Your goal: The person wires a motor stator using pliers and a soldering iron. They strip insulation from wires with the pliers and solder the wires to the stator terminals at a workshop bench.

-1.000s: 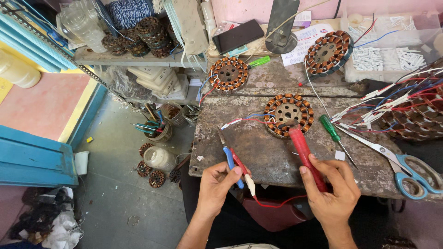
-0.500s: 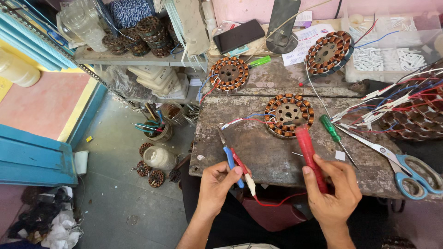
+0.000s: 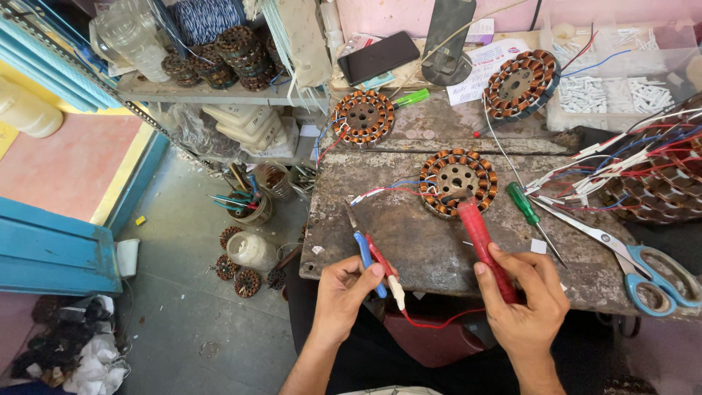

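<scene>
Small motor-winding repair workshop. Evidence: worn, stained tabletop [image 3: 409,241] carrying copper-wound stators [image 3: 458,181], two more behind it [image 3: 363,117] [image 3: 521,82], and a stack of them on the metal shelf [image 3: 219,91]. Pile of wound cores with red, blue and white leads at right [image 3: 651,183]. Hand tools lying about: green screwdriver [image 3: 528,211], blue-handled scissors [image 3: 643,267]. Clear tray of white sleeves [image 3: 621,91]. Tin of tools [image 3: 245,205] and loose cores on the concrete floor [image 3: 183,307].

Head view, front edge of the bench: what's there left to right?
Left hand → blue-handled tool → red-handled tool in right hand → green screwdriver → scissors.
</scene>
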